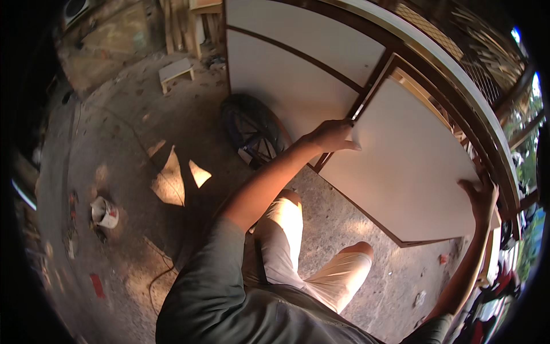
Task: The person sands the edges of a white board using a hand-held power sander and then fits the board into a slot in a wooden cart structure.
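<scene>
1. We see the white panel [409, 152] directly between left hand [334, 136] and right hand [482, 198], its long axis seemingly spanning them; neither is nearer.
2. The left grips one edge, thumb across the face; the right clasps the opposite edge.
3. We note smooth sheeting, dark-brown edging [362, 207], rough floor [132, 163].

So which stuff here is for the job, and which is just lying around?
Seems part of the job:
- White panel, with the left hand at its left side and the right hand at its right
- Big white, brown-trimmed piece beside it

Probably just lying around:
- White bucket
- Low stool
- Red scrap
</scene>
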A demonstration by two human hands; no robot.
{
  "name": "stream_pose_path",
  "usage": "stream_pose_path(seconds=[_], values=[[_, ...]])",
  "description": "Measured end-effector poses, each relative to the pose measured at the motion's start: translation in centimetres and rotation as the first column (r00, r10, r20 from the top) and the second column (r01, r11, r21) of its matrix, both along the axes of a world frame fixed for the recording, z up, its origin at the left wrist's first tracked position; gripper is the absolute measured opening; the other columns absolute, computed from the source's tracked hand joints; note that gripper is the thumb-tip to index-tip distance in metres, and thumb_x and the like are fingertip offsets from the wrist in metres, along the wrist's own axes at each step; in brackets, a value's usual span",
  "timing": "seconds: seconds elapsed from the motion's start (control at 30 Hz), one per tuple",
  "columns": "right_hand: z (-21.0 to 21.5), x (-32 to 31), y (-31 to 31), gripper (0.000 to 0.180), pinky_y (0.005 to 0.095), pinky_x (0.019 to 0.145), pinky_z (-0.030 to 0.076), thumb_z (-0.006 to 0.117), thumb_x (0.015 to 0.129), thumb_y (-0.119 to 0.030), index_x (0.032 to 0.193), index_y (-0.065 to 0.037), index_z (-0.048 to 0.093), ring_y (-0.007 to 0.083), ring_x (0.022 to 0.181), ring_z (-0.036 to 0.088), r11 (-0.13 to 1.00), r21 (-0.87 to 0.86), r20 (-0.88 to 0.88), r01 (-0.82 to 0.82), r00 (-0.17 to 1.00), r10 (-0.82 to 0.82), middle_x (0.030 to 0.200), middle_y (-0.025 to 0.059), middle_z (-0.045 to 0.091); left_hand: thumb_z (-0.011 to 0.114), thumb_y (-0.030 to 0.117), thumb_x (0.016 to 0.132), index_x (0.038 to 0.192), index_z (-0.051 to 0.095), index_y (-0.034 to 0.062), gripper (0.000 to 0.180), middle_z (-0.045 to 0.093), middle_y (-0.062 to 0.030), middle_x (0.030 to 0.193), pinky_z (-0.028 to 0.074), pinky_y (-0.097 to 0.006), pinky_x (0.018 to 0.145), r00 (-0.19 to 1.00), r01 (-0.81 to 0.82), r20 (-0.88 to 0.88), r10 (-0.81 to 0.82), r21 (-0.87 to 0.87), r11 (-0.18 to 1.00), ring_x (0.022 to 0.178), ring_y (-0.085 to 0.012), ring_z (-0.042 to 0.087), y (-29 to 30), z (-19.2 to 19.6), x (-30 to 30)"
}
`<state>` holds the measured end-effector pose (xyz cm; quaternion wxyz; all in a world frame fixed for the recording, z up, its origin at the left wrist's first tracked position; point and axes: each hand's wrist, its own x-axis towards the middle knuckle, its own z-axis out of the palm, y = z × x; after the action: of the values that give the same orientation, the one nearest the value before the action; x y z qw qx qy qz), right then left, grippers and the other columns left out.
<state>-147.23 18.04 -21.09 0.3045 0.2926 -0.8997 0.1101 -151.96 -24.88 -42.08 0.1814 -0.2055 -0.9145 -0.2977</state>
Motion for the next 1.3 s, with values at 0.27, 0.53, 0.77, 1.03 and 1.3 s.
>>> stream_pose_path(seconds=[0.27, 0.53, 0.77, 1.03, 1.3], values=[[-0.3, -0.5, 1.2, 0.046, 0.0389, 0.081, 0.056, 0.081, 0.078, -0.02, 0.114, 0.005, 0.068, 0.0268, 0.085, 0.07, 0.99, 0.039, 0.133, 0.137, 0.981, -0.141, 0.098, 0.0174, 0.074, 0.078, 0.026, 0.08, 0.115, 0.058, -0.0076, 0.053, 0.066, -0.0229, 0.103, 0.057, -0.045, 0.078, 0.991, 0.061, 0.12, -0.057, -0.023, 0.998, 0.089, -0.0352, 0.07, 0.0, 0.8, 0.4], [-0.5, 1.5, -1.6, 0.038, 0.0361, 0.076, 0.054, 0.086, 0.072, -0.013, 0.101, 0.004, 0.067, 0.0217, 0.078, 0.068, 0.993, -0.086, 0.133, 0.083, 0.989, -0.071, 0.089, 0.0109, 0.072, 0.086, 0.036, 0.077, 0.119, 0.056, 0.0015, 0.062, 0.058, -0.0137, 0.12, 0.053, -0.042, 0.087, 0.982, 0.014, -0.184, 0.039, 0.28, 0.96, 0.106, -0.0314, 0.062, -0.2, -3.5, 1.0], [3.9, 7.4, 0.9, 0.027, 0.032, 0.076, 0.05, 0.076, 0.075, -0.006, 0.097, 0.0, 0.062, 0.0162, 0.079, 0.059, 0.976, -0.11, 0.078, 0.189, 0.98, -0.181, 0.085, 0.0047, 0.063, 0.046, 0.075, 0.094, 0.159, 0.013, 0.0042, 0.101, 0.014, -0.0217, 0.165, 0.016, -0.055, 0.122, 0.909, -0.418, 0.405, -0.104, 0.874, -0.247, 0.155, -0.0318, 0.014, 5.7, -18.3, 10.7], [6.5, 12.9, 19.7, 0.056, 0.0362, 0.084, 0.052, 0.077, 0.087, -0.031, 0.129, 0.002, 0.061, 0.0222, 0.094, 0.063, 0.901, -0.419, -0.028, 0.11, 0.991, -0.134, 0.11, 0.01, 0.067, 0.066, 0.042, 0.099, 0.155, 0.023, 0.0093, 0.077, 0.037, -0.0081, 0.152, 0.025, -0.043, 0.12, 0.943, -0.104, -0.006, -0.333, 0.945, -0.311, 0.144, -0.0203, 0.032, 12.1, -7.0, 13.2], [-8.6, 13.7, 22.7, 0.044, 0.0346, 0.093, 0.047, 0.08, 0.088, -0.025, 0.123, -0.002, 0.066, 0.016, 0.099, 0.061, 0.532, -0.842, 0.093, 0.083, 0.996, -0.007, 0.107, 0.0036, 0.068, 0.073, 0.048, 0.092, 0.132, 0.051, -0.0033, 0.068, 0.063, -0.0119, 0.118, 0.049, -0.034, 0.099, 0.951, 0.163, -0.139, -0.277, 0.984, 0.069, 0.113, -0.0177, 0.061, 6.5, 12.3, 7.0]])
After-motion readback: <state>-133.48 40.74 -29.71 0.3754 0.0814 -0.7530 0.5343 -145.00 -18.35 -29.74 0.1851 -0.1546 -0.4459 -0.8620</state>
